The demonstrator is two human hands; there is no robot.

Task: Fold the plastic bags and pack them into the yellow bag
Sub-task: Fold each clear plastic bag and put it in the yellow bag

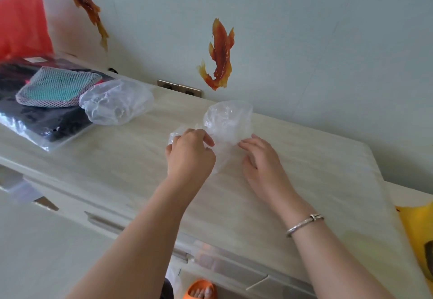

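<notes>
Both hands work at one clear plastic bag [226,120] on the pale wood-grain counter [304,169]. Left hand [190,152] has its fingers curled, pinching the bag's crumpled left end, a bit of film showing past the knuckles. Right hand [260,158] lies with its fingers nearly straight and spread, their tips pressing the bag's right edge down onto the counter; a silver bracelet [304,223] sits on that wrist. Between the hands the bag's near part lies flat, while its far part puffs up loosely. A second clear plastic bag [116,104], crumpled and puffy, lies well apart to the left, its left side just beside a mesh pouch [57,87]. That pouch rests on a dark packaged item in clear wrap [42,120]. A red bag [22,22] stands behind them against the wall. The yellow bag [419,233] shows only partly at the right edge of the view, beyond the counter's right end. Two orange fish stickers [220,54] are on the wall. An orange slipper [199,289] is on the floor below.
</notes>
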